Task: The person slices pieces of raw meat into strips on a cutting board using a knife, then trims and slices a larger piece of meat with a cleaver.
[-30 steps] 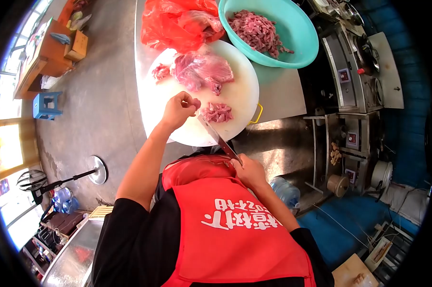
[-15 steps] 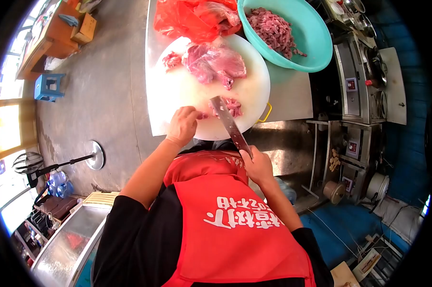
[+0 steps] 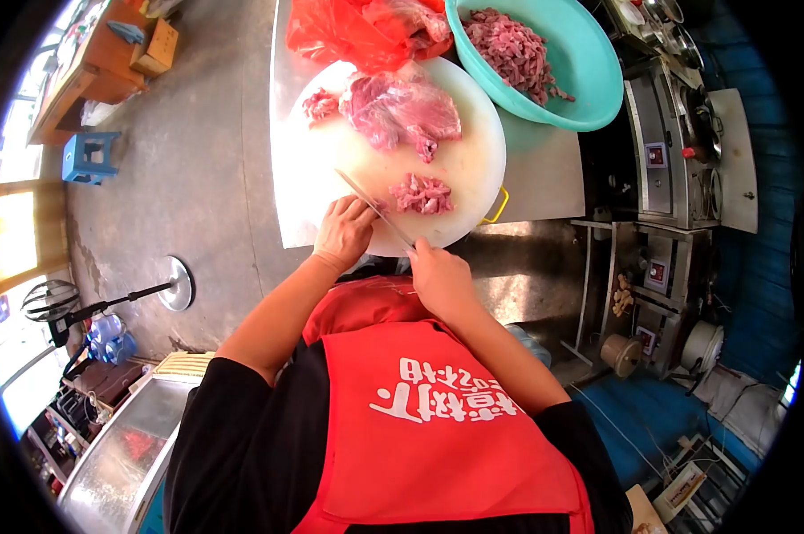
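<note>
My right hand (image 3: 439, 278) is wrapped round the handle of a knife (image 3: 375, 206), whose blade slants up and left over the round white board (image 3: 473, 116). Beside the blade, my left hand (image 3: 345, 233) presses bent fingers on a small meat piece (image 3: 381, 206), mostly hidden by fingers and blade. Cut meat pieces (image 3: 422, 194) lie in a small pile right of the blade. A large piece of raw meat (image 3: 402, 109) rests farther up the board, with a smaller scrap (image 3: 320, 105) at its left.
A red plastic bag (image 3: 344, 34) with meat touches the board's far edge. The turquoise basin (image 3: 589, 76) of cut meat stands at upper right. A yellow handle (image 3: 498, 206) sticks out beside the board. On the floor at left are a blue stool (image 3: 89, 157) and a fan stand (image 3: 176, 283).
The meat piece has gone from raised in my left hand down to the board. The knife has swung left from over the pile to beside my left fingers.
</note>
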Demonstrator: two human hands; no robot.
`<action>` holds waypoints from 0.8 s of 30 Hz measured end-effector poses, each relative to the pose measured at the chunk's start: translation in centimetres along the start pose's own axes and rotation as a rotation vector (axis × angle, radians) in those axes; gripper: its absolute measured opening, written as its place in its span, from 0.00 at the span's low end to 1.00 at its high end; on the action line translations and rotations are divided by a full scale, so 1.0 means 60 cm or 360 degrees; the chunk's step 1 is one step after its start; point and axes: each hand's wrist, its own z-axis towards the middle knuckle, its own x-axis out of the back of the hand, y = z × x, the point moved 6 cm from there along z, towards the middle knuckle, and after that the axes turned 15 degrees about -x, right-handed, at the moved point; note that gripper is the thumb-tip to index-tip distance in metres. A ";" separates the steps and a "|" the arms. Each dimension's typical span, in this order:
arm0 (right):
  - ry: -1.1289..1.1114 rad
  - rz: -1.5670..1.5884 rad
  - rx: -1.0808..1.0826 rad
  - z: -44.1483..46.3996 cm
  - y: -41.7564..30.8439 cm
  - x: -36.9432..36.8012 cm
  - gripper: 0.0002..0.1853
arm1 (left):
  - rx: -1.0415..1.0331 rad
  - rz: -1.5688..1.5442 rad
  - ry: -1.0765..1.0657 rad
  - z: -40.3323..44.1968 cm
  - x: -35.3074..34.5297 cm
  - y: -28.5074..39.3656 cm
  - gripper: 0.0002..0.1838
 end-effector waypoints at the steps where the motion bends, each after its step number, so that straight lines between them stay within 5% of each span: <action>1: -0.0003 -0.0008 0.0005 0.005 0.003 -0.003 0.14 | 0.0002 0.0013 -0.0010 -0.001 -0.002 -0.001 0.19; 11: -0.0302 -0.0109 -0.0427 -0.096 0.181 0.013 0.17 | 0.0133 -0.0235 0.0138 -0.019 0.015 -0.023 0.15; 14: -0.0287 -0.0001 -0.0309 -0.080 0.158 0.041 0.17 | 0.0372 -0.0377 0.0391 -0.027 0.028 -0.044 0.13; 16: -0.0223 0.0007 -0.0309 -0.072 0.109 0.046 0.17 | 0.0128 -0.0289 0.0307 -0.024 0.029 -0.041 0.12; 24: -0.0212 0.0018 -0.0171 -0.029 0.027 0.016 0.15 | 0.0080 -0.0158 0.0250 -0.005 0.025 -0.030 0.10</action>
